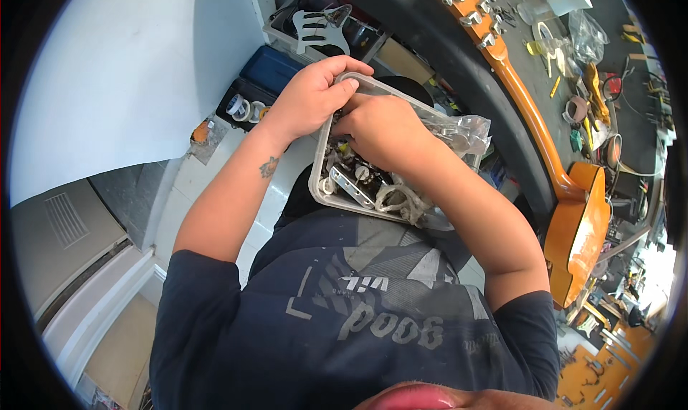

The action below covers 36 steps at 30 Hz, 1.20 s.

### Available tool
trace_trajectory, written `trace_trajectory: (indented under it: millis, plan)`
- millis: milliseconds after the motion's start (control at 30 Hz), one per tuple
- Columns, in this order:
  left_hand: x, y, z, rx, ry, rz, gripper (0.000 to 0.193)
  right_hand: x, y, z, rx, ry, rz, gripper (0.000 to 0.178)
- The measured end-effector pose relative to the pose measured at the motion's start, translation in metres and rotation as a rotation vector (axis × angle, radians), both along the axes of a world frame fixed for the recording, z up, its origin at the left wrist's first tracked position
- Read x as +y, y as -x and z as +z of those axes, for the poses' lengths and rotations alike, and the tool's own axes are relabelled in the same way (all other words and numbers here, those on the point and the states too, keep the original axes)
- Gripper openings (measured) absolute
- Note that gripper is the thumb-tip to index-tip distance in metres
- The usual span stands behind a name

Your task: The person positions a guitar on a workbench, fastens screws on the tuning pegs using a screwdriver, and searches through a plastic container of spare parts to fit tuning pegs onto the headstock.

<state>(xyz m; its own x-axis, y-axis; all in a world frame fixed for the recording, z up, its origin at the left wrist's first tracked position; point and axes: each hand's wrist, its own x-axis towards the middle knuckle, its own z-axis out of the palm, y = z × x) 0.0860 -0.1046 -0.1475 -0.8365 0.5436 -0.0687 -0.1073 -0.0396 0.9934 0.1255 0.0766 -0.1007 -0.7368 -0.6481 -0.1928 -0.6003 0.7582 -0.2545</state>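
A clear plastic box [313, 172] full of small loose parts rests on my lap. My left hand [315, 95] grips its far left corner, with the thumb over the rim. Inside the box is my right hand [387, 127], its fingers curled down among the parts near that corner; the fingertips and anything in them are hidden. Closer to me in the box lie a chrome metal plate [351, 186], a round pale knob [362, 174] and a bundle of whitish cable [401, 201]. Clear plastic bags [466, 132] stick up at the right side.
To the right, an orange-brown guitar [530, 113] lies on a dark workbench [512, 12] with scattered tools and bags. Ahead, a bin [276, 29] holds a white pickguard [320, 32]. A dark blue toolbox [269, 70] with tape rolls stands left of the box.
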Motion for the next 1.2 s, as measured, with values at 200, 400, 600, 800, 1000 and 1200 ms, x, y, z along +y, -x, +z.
trace_trajectory:
  millis: [200,400,600,800,1000,1200]
  plan:
    - [0.000,0.000,0.004,-0.030,0.015,-0.015,0.031,-0.005,0.001,-0.010,0.109,-0.068,0.011,0.012]
    - [0.003,-0.003,-0.001,0.001,0.004,0.060,0.032,-0.024,0.001,-0.001,0.136,-0.124,0.082,0.005]
    - [0.003,-0.003,-0.004,-0.075,-0.045,0.092,0.033,-0.032,-0.001,-0.013,0.108,-0.087,-0.091,0.006]
    - [0.001,-0.003,-0.004,-0.136,-0.095,0.130,0.030,-0.030,0.012,-0.009,0.070,-0.102,-0.041,0.006]
    - [0.002,-0.006,-0.001,-0.129,-0.056,0.135,0.030,-0.026,0.012,-0.014,0.089,-0.103,-0.004,0.005]
    - [0.004,-0.007,-0.001,-0.129,-0.090,0.106,0.031,-0.022,0.013,-0.009,0.022,-0.124,-0.015,0.007]
